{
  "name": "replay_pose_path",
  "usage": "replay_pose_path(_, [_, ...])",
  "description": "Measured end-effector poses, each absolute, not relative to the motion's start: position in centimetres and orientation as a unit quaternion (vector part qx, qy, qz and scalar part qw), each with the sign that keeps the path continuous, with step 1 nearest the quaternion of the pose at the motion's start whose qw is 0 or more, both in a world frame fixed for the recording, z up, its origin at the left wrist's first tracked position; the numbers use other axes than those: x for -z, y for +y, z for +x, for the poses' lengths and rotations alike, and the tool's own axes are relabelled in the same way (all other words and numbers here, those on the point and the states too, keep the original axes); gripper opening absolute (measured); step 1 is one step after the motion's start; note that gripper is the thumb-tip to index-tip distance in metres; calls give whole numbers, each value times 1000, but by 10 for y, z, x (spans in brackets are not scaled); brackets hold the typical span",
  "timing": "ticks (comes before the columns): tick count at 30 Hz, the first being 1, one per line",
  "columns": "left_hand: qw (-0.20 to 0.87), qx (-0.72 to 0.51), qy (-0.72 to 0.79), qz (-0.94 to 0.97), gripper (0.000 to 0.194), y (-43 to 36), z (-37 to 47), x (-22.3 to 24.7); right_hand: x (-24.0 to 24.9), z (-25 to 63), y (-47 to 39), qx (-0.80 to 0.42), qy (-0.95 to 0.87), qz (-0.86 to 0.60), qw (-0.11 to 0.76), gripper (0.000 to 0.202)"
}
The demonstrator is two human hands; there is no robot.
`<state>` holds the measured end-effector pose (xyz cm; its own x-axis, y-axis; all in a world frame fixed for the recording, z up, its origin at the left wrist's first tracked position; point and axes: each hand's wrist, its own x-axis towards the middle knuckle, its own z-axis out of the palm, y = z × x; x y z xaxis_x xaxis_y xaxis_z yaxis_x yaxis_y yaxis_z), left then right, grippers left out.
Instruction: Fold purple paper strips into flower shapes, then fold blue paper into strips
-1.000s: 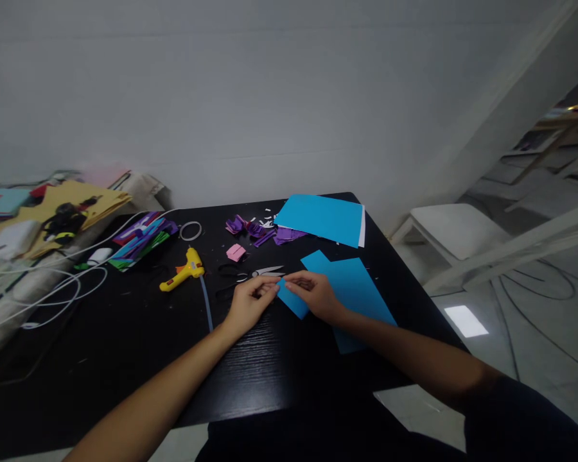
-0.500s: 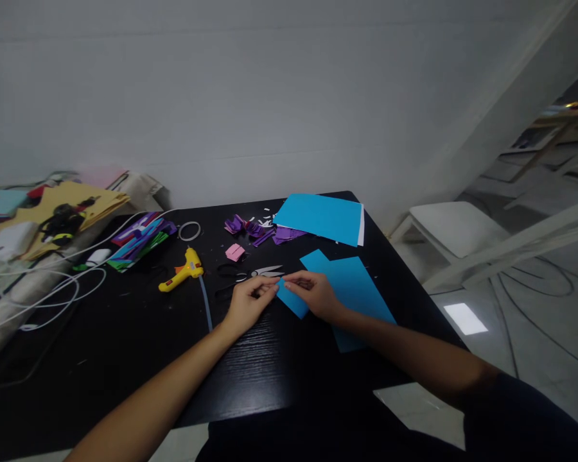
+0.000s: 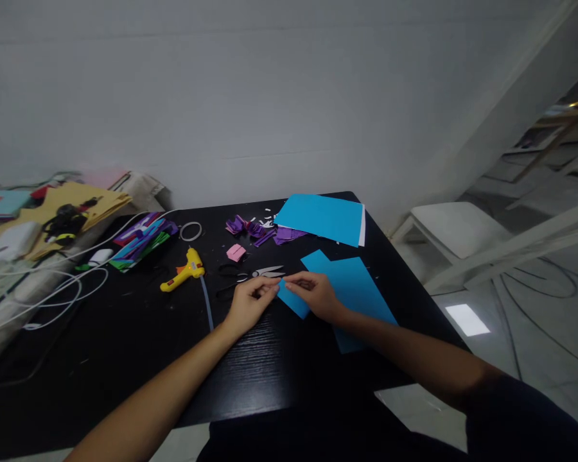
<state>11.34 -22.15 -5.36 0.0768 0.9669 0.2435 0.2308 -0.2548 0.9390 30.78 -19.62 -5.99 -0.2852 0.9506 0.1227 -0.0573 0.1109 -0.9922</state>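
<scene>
A small piece of blue paper [image 3: 293, 301] is pinched between both hands over the black table. My left hand [image 3: 253, 299] grips its upper left corner with thumb and fingertips. My right hand [image 3: 316, 295] is closed on the same piece just beside, covering part of its upper edge. Black-handled scissors [image 3: 268, 272] lie behind my left hand, blades apart and pointing right. Under my right forearm rests a larger blue sheet [image 3: 359, 289], with a blue strip [image 3: 315, 259] at its upper left.
A yellow glue gun [image 3: 185, 271] with a glue stick lies left of my hands. Behind are a pink paper piece [image 3: 236, 253], purple paper scraps [image 3: 255, 230] and blue sheets [image 3: 322, 218]. White cables [image 3: 72, 289] and coloured strips [image 3: 142, 237] occupy the left. A white chair [image 3: 455, 228] stands right.
Both hands keep their pinch on the small blue paper, almost without moving. The whole view has shifted very slightly.
</scene>
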Motion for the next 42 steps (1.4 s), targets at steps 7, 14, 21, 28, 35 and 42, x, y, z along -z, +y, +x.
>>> replay_pose_path(7, [500, -485, 454, 557, 26, -219, 114, 44, 56, 309, -196, -554, -592, -376, 449, 26])
replay_pose_path(14, [583, -448, 419, 533, 37, -213, 111, 40, 53, 312, -197, -572, -597, -360, 432, 34])
replay_pose_path(21, [659, -422, 394, 482, 33, -214, 110, 44, 51, 311, -198, -598, -592, -346, 415, 39])
replay_pose_path(28, [728, -398, 370, 419, 33, -214, 110, 39, 49, 312, -198, -617, -591, -335, 398, 43])
replay_pose_path(35, [752, -387, 357, 396, 32, -215, 110, 41, 47, 314, -198, -664, -563, -320, 374, 46])
replay_pose_path(42, [752, -389, 357, 394, 33, -216, 111, 38, 46, 314, -196, -693, -538, -313, 363, 46])
